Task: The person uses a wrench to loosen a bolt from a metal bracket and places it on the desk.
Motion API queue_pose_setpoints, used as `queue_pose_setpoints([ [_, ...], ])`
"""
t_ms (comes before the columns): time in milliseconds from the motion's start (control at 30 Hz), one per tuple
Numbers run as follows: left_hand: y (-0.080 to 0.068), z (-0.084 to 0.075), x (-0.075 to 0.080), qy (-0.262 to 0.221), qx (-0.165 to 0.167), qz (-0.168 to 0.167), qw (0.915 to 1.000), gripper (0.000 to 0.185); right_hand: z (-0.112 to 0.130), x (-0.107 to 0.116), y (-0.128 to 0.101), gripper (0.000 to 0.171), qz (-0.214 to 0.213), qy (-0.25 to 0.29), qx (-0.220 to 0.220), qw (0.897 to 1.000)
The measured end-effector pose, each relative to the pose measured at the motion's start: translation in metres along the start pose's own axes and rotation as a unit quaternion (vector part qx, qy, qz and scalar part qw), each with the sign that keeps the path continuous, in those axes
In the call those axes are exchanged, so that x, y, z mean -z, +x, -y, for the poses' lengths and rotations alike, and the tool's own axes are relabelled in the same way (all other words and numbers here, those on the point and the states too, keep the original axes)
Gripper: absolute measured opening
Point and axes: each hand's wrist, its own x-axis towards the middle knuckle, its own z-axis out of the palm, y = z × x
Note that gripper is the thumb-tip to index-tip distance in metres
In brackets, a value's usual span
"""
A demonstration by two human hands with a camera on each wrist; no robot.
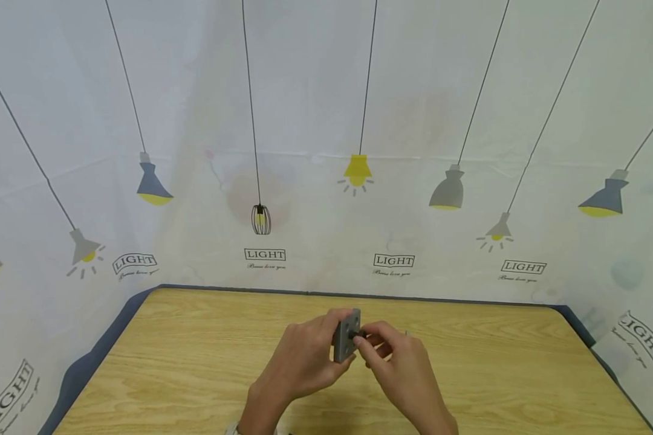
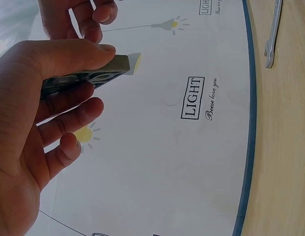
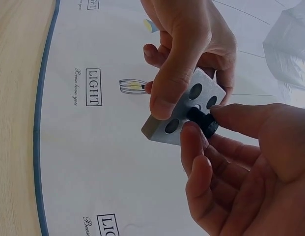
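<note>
Above the wooden table, my left hand (image 1: 303, 355) grips a flat grey metal block (image 3: 158, 129) by its edges, thumb on one side and fingers on the other. Several round holes show in the block's face. Between thumb and fingertips, my right hand (image 1: 408, 368) pinches a black bolt (image 3: 207, 124) with a thick round head. The bolt's shank points at the block's face and meets it among the holes. In the left wrist view the block's end (image 2: 122, 64) sticks out past the left thumb, and the bolt is hidden.
A metal wrench (image 2: 273, 39) lies on the wooden tabletop (image 1: 196, 338). Behind and at both sides of the table hangs a white cloth (image 1: 315, 229) printed with lamps and lettering. A dark blue border (image 1: 223, 288) runs along the table's back edge.
</note>
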Motion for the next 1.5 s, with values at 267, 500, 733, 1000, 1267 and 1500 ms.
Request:
queue_pose_setpoints([
  [267, -0.0003, 0.0003, 0.0004, -0.004, 0.002, 0.001, 1.0, 0.067, 0.0008, 0.0003, -0.0005, 0.01, -0.002, -0.001, 0.009, 1.0],
  [500, -0.0002, 0.0003, 0.0009, -0.002, 0.001, 0.0, 1.0, 0.067, 0.0016, 0.0003, -0.0008, 0.012, -0.003, 0.003, 0.01, 1.0],
  [733, 0.0, -0.0002, 0.0017, -0.005, 0.003, 0.004, 1.0, 0.067, 0.001, 0.0, -0.0008, 0.013, -0.005, 0.006, 0.015, 1.0],
  [1000, 0.0003, -0.0003, 0.0021, -0.002, 0.004, 0.002, 1.0, 0.067, 0.0009, -0.0007, -0.0005, 0.017, -0.01, 0.007, 0.025, 1.0],
  [1267, 0.0007, -0.0003, 0.0025, -0.001, 0.008, 0.003, 1.0, 0.067, 0.0028, 0.0007, -0.0001, 0.02, -0.004, 0.02, 0.018, 1.0],
  [1500, 0.0001, -0.0003, 0.0026, 0.0, 0.01, 0.005, 0.9999, 0.066, 0.0044, 0.0019, -0.0003, 0.022, 0.009, 0.023, 0.004, 1.0],
])
